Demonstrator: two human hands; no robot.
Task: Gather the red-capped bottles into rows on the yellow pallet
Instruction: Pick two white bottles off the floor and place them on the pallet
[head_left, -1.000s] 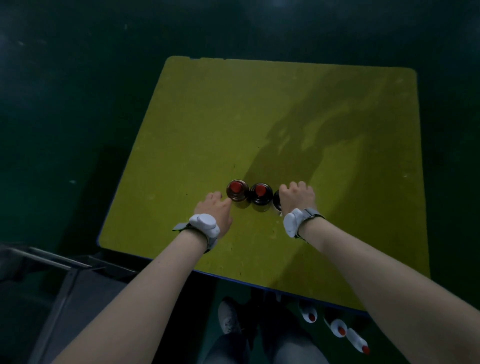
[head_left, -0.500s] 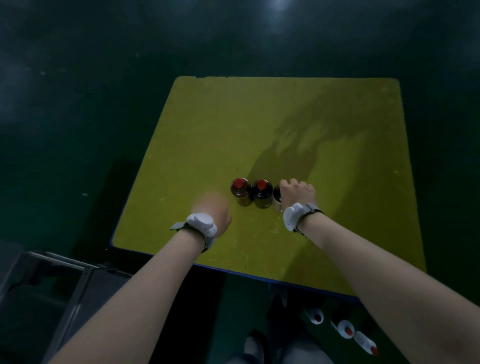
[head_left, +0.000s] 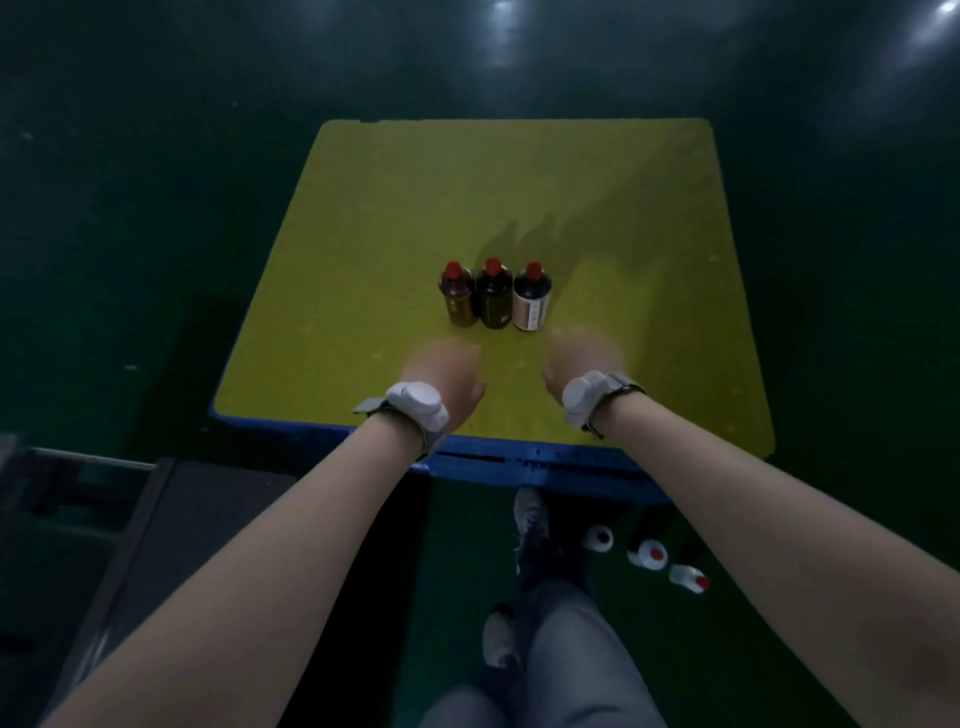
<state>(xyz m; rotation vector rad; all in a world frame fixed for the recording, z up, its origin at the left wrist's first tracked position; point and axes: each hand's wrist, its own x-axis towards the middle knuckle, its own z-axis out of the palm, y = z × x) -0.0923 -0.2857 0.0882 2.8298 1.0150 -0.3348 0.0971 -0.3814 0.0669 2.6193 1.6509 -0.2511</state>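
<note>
Dark green floor (head_left: 156, 208) all round. Nearest, at 5 o'clock, three more bottles (head_left: 647, 555) lie on floor by person's shoes. Above that, blue-edged yellow pallet (head_left: 363, 234). Left hand (head_left: 444, 371) & right hand (head_left: 584, 358) hover over its near edge, blurred, holding nothing; finger spread can't tell. Just beyond, at 12, three red-capped bottles (head_left: 493, 296) stand upright, side by side, touching, w/ hands apart from them.
</note>
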